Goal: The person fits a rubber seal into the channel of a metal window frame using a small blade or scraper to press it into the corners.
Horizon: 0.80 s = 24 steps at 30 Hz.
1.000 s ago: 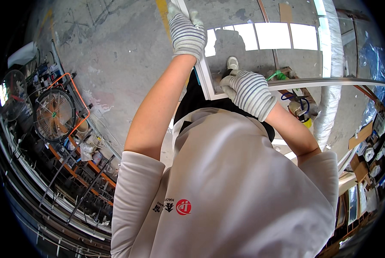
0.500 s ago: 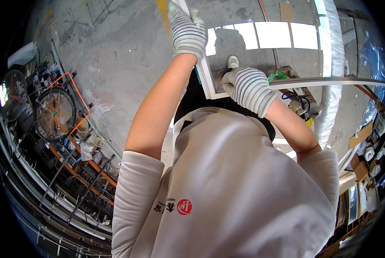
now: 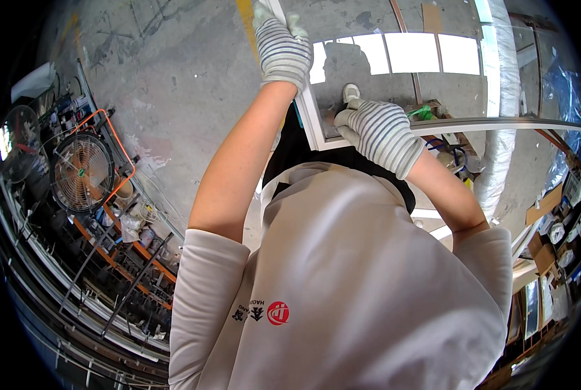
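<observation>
A glazed panel, probably a window sash, lies in front of me, its white frame [image 3: 312,121] around a reflective glass pane [image 3: 394,83]. My left hand [image 3: 282,51], in a striped knit glove, is closed around the left rail, well beyond the near corner. By that corner my right hand [image 3: 382,135], in a matching glove, lies across the near rail [image 3: 472,126]. Its fingers are bunched together over the glass edge. Whatever they pinch, if anything, is hidden.
A round black floor fan [image 3: 82,172] stands at left beside racks of long profiles [image 3: 56,276]. Plastic-wrapped white lengths [image 3: 500,149] run under the panel at right. Cardboard pieces [image 3: 543,253] and blue plastic film [image 3: 563,97] lie farther right.
My right hand has shifted slightly right along the near rail, its fingers turned a little. The left hand and the panel look unmoved.
</observation>
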Each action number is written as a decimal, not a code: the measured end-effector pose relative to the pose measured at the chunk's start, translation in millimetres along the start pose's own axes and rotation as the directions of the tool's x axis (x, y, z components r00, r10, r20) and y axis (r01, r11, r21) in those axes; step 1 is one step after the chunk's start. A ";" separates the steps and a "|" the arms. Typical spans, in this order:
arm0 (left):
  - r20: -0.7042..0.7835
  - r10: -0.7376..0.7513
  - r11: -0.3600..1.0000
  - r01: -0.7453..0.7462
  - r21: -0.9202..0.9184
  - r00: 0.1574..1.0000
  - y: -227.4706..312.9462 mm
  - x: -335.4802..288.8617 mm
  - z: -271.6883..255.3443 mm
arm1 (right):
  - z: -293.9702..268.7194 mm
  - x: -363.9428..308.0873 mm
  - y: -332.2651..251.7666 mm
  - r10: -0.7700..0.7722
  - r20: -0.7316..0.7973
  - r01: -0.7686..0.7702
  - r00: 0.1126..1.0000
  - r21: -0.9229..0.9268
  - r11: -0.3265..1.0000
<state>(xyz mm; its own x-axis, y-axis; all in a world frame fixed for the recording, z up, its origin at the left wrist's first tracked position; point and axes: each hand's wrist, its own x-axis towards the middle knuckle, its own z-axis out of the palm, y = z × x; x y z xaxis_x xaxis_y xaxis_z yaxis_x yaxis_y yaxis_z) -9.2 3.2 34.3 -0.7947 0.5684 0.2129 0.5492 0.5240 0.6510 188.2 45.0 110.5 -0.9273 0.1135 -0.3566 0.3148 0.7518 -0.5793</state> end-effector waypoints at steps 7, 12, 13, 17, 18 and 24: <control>0.003 0.041 0.998 -0.042 0.049 0.999 0.8 -1.6 -2.0 | 12.1 1.6 5.5 -0.052 -0.080 0.053 0.995 0.002 0.999; -0.043 0.073 0.994 -0.069 0.088 0.996 -2.7 -2.3 1.4 | 20.5 6.1 20.7 -0.228 -0.062 0.229 0.972 0.007 0.973; -0.002 0.012 0.999 -0.012 0.034 1.000 -2.2 -0.8 1.1 | 18.7 8.4 22.8 -0.227 -0.063 0.228 0.972 0.007 0.974; 0.006 0.028 0.997 -0.028 0.073 1.000 -0.3 -2.1 0.0 | 11.3 17.0 34.4 -0.375 0.022 0.375 0.927 -0.033 0.926; 0.005 0.028 0.997 -0.029 0.074 1.000 -0.5 -2.0 -0.3 | 10.6 17.9 36.3 -0.425 -0.017 0.424 0.905 -0.030 0.905; -0.004 0.037 0.997 -0.037 0.068 0.999 -3.1 -2.7 0.5 | 11.0 8.9 26.7 -0.235 0.028 0.235 0.972 -0.005 0.972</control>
<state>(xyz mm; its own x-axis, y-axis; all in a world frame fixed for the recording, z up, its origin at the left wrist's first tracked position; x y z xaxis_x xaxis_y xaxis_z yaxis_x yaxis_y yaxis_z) -8.7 0.3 31.4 -0.7748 0.5849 0.2400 0.5944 0.5447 0.5916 190.5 59.0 83.8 -0.9694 -0.0843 -0.2306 0.0869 0.7607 -0.6433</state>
